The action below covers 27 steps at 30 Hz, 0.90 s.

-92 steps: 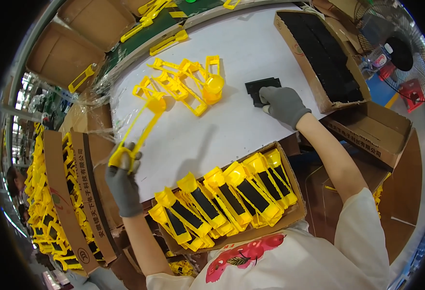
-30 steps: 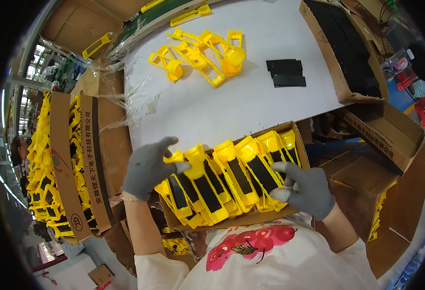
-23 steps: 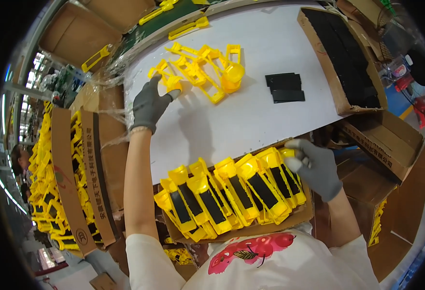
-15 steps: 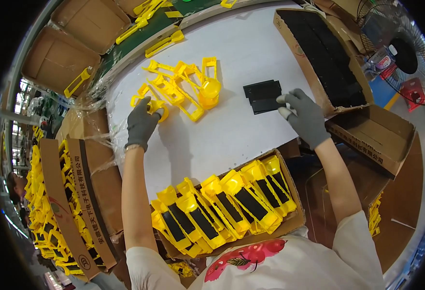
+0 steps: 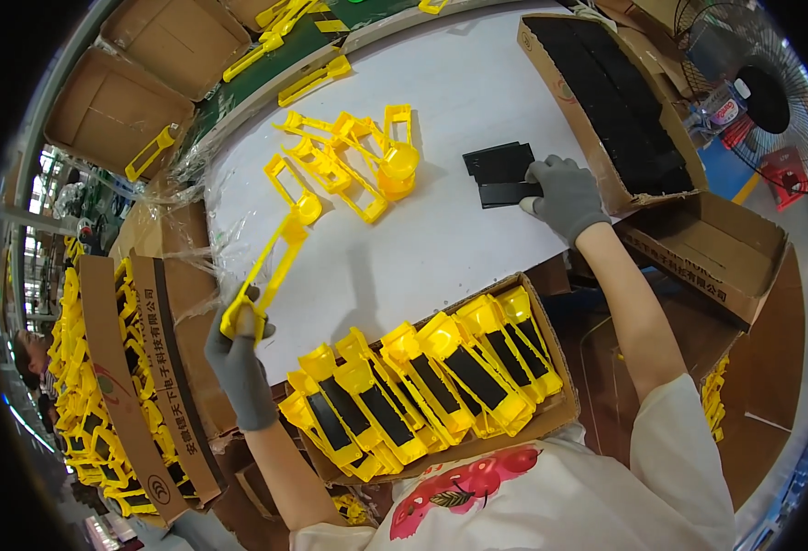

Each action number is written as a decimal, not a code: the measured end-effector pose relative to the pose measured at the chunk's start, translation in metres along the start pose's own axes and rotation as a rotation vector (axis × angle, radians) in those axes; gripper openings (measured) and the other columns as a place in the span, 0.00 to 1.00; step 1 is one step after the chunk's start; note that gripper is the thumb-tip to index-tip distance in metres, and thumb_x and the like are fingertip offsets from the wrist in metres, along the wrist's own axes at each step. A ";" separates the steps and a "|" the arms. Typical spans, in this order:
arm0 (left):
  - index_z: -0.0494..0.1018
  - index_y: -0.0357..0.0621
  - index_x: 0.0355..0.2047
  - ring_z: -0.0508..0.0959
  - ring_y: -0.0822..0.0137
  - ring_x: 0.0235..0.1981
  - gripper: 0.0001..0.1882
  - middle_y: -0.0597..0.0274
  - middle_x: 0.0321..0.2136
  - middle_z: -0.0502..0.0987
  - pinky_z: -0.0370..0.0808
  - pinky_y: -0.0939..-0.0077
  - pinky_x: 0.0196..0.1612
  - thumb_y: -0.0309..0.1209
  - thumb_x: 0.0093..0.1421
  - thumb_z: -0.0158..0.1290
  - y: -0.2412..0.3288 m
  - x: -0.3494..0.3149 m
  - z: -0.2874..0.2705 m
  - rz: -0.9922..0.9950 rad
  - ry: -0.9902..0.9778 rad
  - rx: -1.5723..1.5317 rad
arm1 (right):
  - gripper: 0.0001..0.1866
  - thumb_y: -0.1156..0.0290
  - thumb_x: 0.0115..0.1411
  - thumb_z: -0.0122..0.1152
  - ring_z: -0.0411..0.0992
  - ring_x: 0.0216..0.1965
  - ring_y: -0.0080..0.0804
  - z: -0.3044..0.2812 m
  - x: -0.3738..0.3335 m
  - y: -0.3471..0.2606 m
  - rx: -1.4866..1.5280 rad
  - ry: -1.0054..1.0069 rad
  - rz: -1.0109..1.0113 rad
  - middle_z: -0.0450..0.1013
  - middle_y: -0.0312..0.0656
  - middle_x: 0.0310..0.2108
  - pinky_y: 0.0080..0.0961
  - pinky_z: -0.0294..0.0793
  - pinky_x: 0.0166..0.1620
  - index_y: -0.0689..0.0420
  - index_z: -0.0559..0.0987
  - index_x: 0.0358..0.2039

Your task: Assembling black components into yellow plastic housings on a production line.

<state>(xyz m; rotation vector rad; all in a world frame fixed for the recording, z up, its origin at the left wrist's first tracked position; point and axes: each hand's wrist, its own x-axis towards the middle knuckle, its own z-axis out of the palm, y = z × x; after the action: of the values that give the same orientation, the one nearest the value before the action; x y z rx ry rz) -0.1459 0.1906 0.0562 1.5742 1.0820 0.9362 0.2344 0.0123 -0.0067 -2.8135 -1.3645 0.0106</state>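
My left hand, in a grey glove, grips the lower end of a long yellow plastic frame, which tilts up over the left edge of the white table. Its far end overlaps the near side of a loose pile of similar yellow frames. At the right, my gloved right hand has its fingers and thumb closed on the right end of a flat black strip. That strip lies at the near side of a few overlapping black strips on the table.
Close to my body, a cardboard box holds yellow frames with black strips fitted. Another carton at the far right is packed with black strips. More yellow frames fill a box at left. A fan stands beyond the right side.
My left hand has drawn one yellow frame from the pile toward me and left. My right hand has moved slightly left and closed on the end of a black strip.
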 end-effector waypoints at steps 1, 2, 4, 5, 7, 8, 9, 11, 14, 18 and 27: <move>0.73 0.33 0.48 0.76 0.73 0.32 0.16 0.56 0.42 0.78 0.75 0.80 0.34 0.29 0.62 0.53 -0.003 -0.009 -0.003 -0.034 -0.032 -0.087 | 0.16 0.60 0.49 0.69 0.72 0.42 0.36 0.000 0.000 0.003 0.077 0.006 -0.022 0.74 0.39 0.37 0.30 0.71 0.45 0.52 0.78 0.37; 0.72 0.32 0.49 0.78 0.69 0.34 0.18 0.53 0.44 0.78 0.77 0.78 0.36 0.30 0.61 0.54 -0.004 -0.019 -0.002 -0.068 -0.047 -0.161 | 0.15 0.62 0.49 0.70 0.72 0.41 0.37 0.002 -0.001 0.006 0.155 0.012 -0.044 0.75 0.39 0.36 0.30 0.71 0.43 0.53 0.78 0.35; 0.72 0.32 0.49 0.79 0.66 0.36 0.18 0.50 0.44 0.78 0.77 0.78 0.37 0.30 0.61 0.53 -0.003 -0.035 0.011 -0.161 -0.102 -0.264 | 0.14 0.61 0.49 0.69 0.72 0.40 0.37 0.015 -0.007 0.014 0.198 0.053 -0.067 0.74 0.38 0.35 0.31 0.71 0.43 0.52 0.78 0.34; 0.72 0.32 0.49 0.80 0.64 0.38 0.18 0.49 0.44 0.78 0.79 0.76 0.39 0.30 0.61 0.53 0.001 -0.044 0.016 -0.212 -0.135 -0.279 | 0.14 0.60 0.49 0.68 0.72 0.39 0.37 0.021 -0.010 0.017 0.245 0.094 -0.092 0.74 0.38 0.34 0.32 0.72 0.43 0.52 0.78 0.33; 0.72 0.31 0.49 0.80 0.63 0.39 0.18 0.48 0.44 0.78 0.80 0.75 0.40 0.29 0.61 0.52 0.004 -0.060 0.030 -0.272 -0.147 -0.382 | 0.12 0.60 0.52 0.67 0.73 0.38 0.37 0.032 -0.019 0.023 0.230 0.144 -0.132 0.76 0.38 0.34 0.33 0.73 0.42 0.51 0.80 0.34; 0.72 0.30 0.49 0.81 0.62 0.39 0.18 0.48 0.43 0.78 0.80 0.75 0.40 0.28 0.61 0.53 0.002 -0.065 0.034 -0.299 -0.176 -0.389 | 0.13 0.60 0.52 0.66 0.74 0.38 0.37 0.038 -0.023 0.026 0.287 0.225 -0.129 0.76 0.39 0.35 0.33 0.74 0.42 0.51 0.81 0.36; 0.72 0.30 0.49 0.81 0.62 0.38 0.18 0.48 0.43 0.78 0.80 0.75 0.39 0.28 0.61 0.53 -0.001 -0.069 0.036 -0.313 -0.189 -0.432 | 0.14 0.59 0.53 0.65 0.75 0.38 0.37 0.043 -0.024 0.028 0.344 0.307 -0.126 0.77 0.40 0.36 0.33 0.74 0.42 0.51 0.82 0.37; 0.71 0.30 0.49 0.81 0.60 0.36 0.17 0.48 0.42 0.78 0.81 0.76 0.38 0.26 0.60 0.53 0.002 -0.077 0.040 -0.353 -0.205 -0.497 | 0.15 0.59 0.57 0.63 0.76 0.39 0.38 0.034 -0.022 0.031 0.427 0.287 -0.100 0.78 0.41 0.37 0.31 0.74 0.43 0.52 0.82 0.41; 0.71 0.30 0.49 0.81 0.60 0.36 0.17 0.48 0.42 0.78 0.81 0.76 0.38 0.26 0.60 0.53 0.005 -0.086 0.040 -0.360 -0.195 -0.518 | 0.17 0.59 0.61 0.60 0.75 0.41 0.38 0.023 -0.023 0.036 0.691 0.026 0.019 0.77 0.44 0.38 0.26 0.72 0.46 0.60 0.80 0.41; 0.71 0.30 0.49 0.81 0.58 0.40 0.17 0.47 0.42 0.78 0.81 0.74 0.39 0.26 0.60 0.52 0.001 -0.087 0.043 -0.375 -0.249 -0.546 | 0.17 0.61 0.62 0.60 0.74 0.40 0.33 0.037 -0.019 0.045 0.787 0.164 -0.130 0.76 0.43 0.39 0.23 0.72 0.45 0.63 0.79 0.41; 0.70 0.31 0.51 0.81 0.56 0.40 0.17 0.47 0.44 0.77 0.81 0.70 0.39 0.25 0.63 0.50 -0.002 -0.109 0.054 -0.424 -0.358 -0.587 | 0.09 0.71 0.58 0.63 0.76 0.25 0.24 -0.084 -0.125 -0.063 1.197 -0.177 -0.320 0.77 0.39 0.24 0.21 0.72 0.30 0.58 0.77 0.38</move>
<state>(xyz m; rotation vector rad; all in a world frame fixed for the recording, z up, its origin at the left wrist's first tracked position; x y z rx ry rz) -0.1294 0.0718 0.0348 0.9291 0.7495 0.5769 0.1090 -0.0475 0.0780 -1.6131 -1.1919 0.7836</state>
